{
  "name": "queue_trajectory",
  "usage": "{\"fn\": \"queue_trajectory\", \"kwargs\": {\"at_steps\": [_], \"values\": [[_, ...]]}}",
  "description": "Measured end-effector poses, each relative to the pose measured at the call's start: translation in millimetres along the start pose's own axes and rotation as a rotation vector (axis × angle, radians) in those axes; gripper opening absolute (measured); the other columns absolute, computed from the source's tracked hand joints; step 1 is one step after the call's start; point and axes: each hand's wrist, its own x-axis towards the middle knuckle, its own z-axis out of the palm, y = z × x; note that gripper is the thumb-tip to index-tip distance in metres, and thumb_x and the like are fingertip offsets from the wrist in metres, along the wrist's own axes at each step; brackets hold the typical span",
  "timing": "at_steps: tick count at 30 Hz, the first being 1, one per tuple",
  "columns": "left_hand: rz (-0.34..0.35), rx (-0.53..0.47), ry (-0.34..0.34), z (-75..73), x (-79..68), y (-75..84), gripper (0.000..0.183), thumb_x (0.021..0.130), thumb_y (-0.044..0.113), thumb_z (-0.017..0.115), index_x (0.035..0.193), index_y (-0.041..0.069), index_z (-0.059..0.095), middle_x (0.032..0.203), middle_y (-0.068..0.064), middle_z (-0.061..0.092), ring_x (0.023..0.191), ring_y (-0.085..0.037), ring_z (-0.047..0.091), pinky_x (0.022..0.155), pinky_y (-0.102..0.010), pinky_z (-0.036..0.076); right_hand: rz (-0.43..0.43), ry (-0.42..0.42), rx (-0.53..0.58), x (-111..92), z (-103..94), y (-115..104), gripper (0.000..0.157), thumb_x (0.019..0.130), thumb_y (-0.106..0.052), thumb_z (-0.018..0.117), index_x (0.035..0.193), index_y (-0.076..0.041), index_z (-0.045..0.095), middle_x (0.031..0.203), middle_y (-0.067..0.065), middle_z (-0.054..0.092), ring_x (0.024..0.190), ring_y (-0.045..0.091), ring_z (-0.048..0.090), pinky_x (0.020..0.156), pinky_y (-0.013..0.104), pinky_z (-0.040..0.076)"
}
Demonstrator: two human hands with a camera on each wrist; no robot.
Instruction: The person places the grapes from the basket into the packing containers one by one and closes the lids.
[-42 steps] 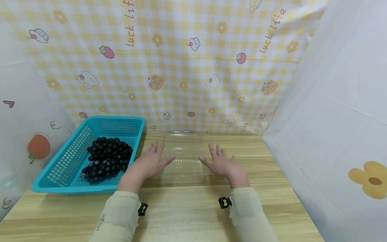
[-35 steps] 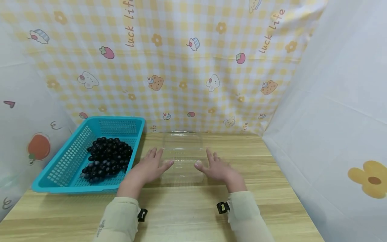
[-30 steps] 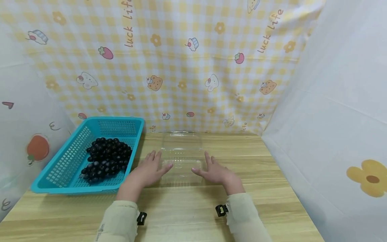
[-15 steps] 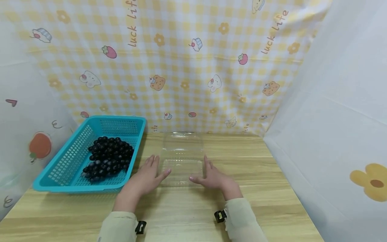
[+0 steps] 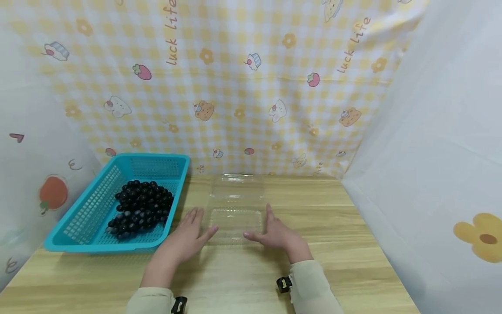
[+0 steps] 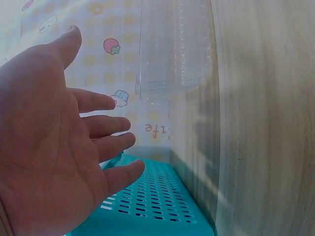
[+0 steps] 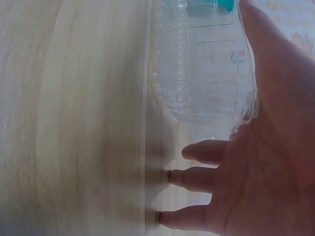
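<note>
A clear plastic clamshell box (image 5: 235, 226) lies on the table with its lid folded back toward the curtain. My left hand (image 5: 186, 237) is at the box's left side, fingers extended and thumb pointing toward its near left corner. In the left wrist view that palm (image 6: 49, 137) faces the box with a gap between them and holds nothing. On the other side is my right hand (image 5: 276, 233), its thumb over the near right rim and its fingers straight along the side. The right wrist view shows that hand (image 7: 236, 172) right at the box's corner.
A turquoise plastic basket (image 5: 180, 183) with dark grapes (image 5: 143, 203) stands on the left, close beside my left forearm. A yellow checked curtain (image 5: 235, 87) hangs behind the table (image 5: 333, 244), and white sheets (image 5: 423, 152) flank it.
Both hands have moved back toward me along the box's sides. The right thumb has come in over the near rim. The basket and grapes stay in place.
</note>
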Motion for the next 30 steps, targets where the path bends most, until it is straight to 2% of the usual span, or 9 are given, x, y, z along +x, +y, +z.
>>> {"fn": "queue_trajectory", "kwargs": {"at_steps": [10, 19, 24, 30], "values": [[-0.006, -0.015, -0.007, -0.7, -4.4, -0.6, 0.101, 0.105, 0.075, 0.036, 0.169, -0.001, 0.020, 0.177, -0.029, 0.008, 0.164, -0.050, 0.009, 0.130, -0.069, 0.019, 0.015, -0.005, -0.088, -1.3, 6.9, -6.3, 0.138, 0.080, -0.093, 0.058, 0.172, -0.015, -0.010, 0.174, 0.025, 0.024, 0.158, 0.054, 0.028, 0.120, 0.071, 0.038], [0.012, -0.016, -0.005, -7.3, -5.8, 3.1, 0.098, 0.105, 0.074, 0.037, 0.169, 0.002, 0.020, 0.177, -0.027, 0.009, 0.164, -0.050, 0.011, 0.130, -0.069, 0.021, 0.010, 0.004, -0.119, -0.9, 9.0, -8.3, 0.137, 0.082, -0.092, 0.058, 0.172, -0.014, -0.011, 0.174, 0.025, 0.026, 0.157, 0.054, 0.031, 0.117, 0.070, 0.043], [0.045, -0.042, -0.025, -21.4, -10.3, 9.5, 0.096, 0.106, 0.073, 0.037, 0.170, 0.003, 0.018, 0.178, -0.025, 0.006, 0.163, -0.050, 0.012, 0.129, -0.070, 0.021, 0.003, 0.008, -0.124, 2.0, 7.8, -8.3, 0.136, 0.082, -0.091, 0.059, 0.172, -0.014, -0.008, 0.171, 0.030, 0.030, 0.156, 0.056, 0.033, 0.116, 0.072, 0.043], [0.118, -0.023, 0.007, -52.8, -8.8, 15.1, 0.088, 0.110, 0.064, 0.039, 0.170, 0.004, 0.018, 0.178, -0.026, 0.006, 0.163, -0.051, 0.012, 0.128, -0.072, 0.022, 0.013, -0.011, -0.128, 4.0, 6.6, -9.1, 0.137, 0.082, -0.091, 0.060, 0.172, -0.015, -0.008, 0.168, 0.034, 0.034, 0.156, 0.056, 0.033, 0.117, 0.072, 0.043]]}}
